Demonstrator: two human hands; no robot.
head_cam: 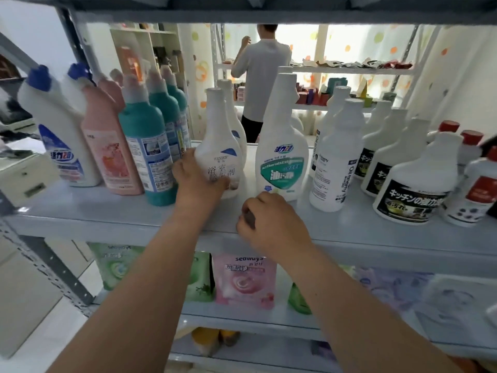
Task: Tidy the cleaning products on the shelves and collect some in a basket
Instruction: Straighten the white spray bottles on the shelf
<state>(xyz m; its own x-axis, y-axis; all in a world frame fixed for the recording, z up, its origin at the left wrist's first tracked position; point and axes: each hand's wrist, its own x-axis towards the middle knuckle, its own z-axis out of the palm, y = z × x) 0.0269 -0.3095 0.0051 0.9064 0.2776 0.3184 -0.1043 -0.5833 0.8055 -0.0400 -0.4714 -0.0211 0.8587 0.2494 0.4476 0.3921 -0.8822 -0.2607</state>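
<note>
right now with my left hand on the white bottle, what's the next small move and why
Probably set the white bottle square in its row and release it. Your left hand grips its lower body, it stands upright in front of a matching bottle, and your right hand hovers just before the green-label bottle, likely next.

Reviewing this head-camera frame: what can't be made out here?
1. Head view: whether the right hand holds anything; its curled fingers hide the palm.
2. Head view: lower label of the white plastic bottle, covered by the left hand gripping it.
3. Head view: white bottle with a red label, cut off by the right edge.
4. Head view: pink refill pouch, top hidden by the grey shelf board.
5. No basket is in view.
</note>
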